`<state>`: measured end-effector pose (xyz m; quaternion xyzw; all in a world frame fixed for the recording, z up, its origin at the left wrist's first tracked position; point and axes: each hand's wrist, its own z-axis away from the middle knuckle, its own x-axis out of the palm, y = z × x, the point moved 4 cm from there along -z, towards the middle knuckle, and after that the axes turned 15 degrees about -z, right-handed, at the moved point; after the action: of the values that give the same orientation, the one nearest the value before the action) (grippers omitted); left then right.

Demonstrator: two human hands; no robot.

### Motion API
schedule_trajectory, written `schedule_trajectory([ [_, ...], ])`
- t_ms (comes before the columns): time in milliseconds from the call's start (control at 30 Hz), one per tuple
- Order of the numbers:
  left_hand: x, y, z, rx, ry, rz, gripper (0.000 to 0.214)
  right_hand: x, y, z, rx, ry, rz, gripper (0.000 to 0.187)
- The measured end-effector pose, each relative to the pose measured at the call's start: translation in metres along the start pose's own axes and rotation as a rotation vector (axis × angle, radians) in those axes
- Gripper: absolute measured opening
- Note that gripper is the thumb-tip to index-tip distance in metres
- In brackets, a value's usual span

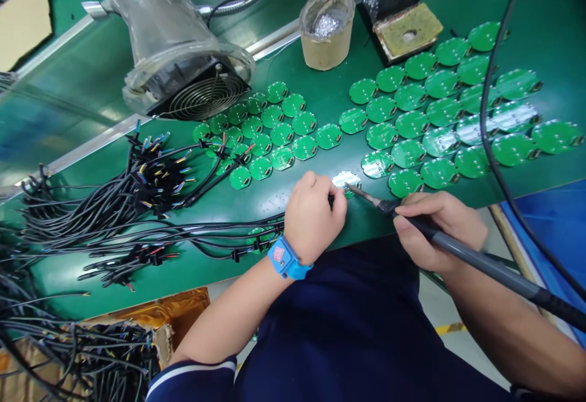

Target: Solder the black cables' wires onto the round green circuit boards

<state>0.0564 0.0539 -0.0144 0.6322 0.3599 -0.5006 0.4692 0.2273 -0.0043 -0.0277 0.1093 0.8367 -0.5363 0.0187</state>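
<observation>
My right hand (pixel 439 228) grips a soldering iron (pixel 489 274) like a pen. Its tip reaches a round green circuit board (pixel 347 179) that shines with glare. Just left of that board is my left hand (pixel 315 213), with fingers curled and thumb pressed in; whatever lies between them is hidden. Long black cables (pixel 229 228) run from the left and disappear under this hand. A blue wrist strap (pixel 286 258) is on my left wrist. Another green board (pixel 259 238) lies partly beneath the cables.
Rows of round boards (pixel 442 112) cover the right, with more (pixel 274 133) in the middle. Bundled cables (pixel 155 176) lie left, beneath a fume fan (pixel 201 94). Behind stand a tub of solder bits (pixel 326 39) and an iron stand with sponge (pixel 407 30). The iron's cord (pixel 488 127) hangs across.
</observation>
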Motion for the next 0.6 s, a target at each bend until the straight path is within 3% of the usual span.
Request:
schedule_trajectory([
  [167,-0.002,-0.002,-0.005,-0.036,-0.097,0.024,0.016,-0.005,0.004,0.000,-0.004,0.072,-0.110,0.015],
  [367,0.003,0.001,-0.013,-0.048,-0.191,0.037,0.019,-0.018,0.009,-0.003,-0.141,0.219,-0.174,0.012],
  [500,-0.010,-0.008,-0.011,0.049,-0.171,0.086,0.015,-0.013,0.006,-0.011,-0.091,0.138,-0.013,0.020],
  [600,-0.043,-0.056,0.001,0.094,-0.142,0.052,0.025,-0.001,0.002,-0.018,-0.155,-0.060,0.175,0.022],
])
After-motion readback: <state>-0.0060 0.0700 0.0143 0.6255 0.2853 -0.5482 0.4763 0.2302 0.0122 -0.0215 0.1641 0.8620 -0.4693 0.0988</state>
